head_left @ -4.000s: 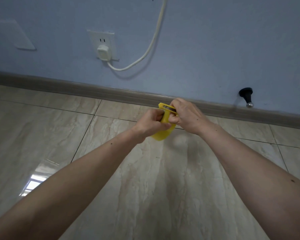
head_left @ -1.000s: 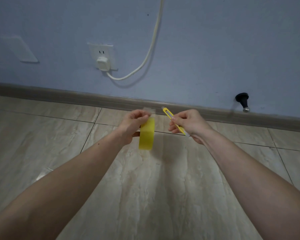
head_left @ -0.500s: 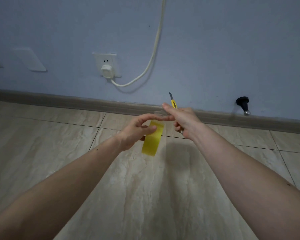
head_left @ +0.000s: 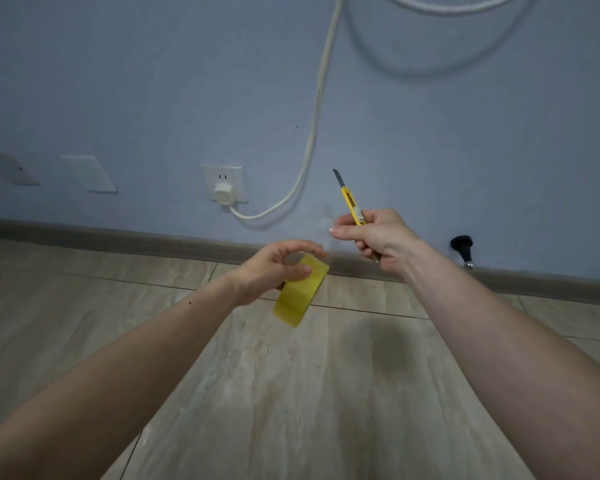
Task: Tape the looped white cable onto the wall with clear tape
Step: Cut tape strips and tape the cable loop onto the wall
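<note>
White cable [head_left: 321, 81]: round, smooth loop.

Between the hands and the wall [head_left: 465, 133] the air is open. Obstacles there: the white cable [head_left: 317, 109] hanging down to the plug [head_left: 224, 195], and a black doorstop [head_left: 463, 249] low right. The raised knife blade [head_left: 338, 177] seems clear of the cable.

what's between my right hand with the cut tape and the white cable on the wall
Nothing visible. The right hand, gripping the yellow knife, has only open air and bare wall up to the white cable.
</note>
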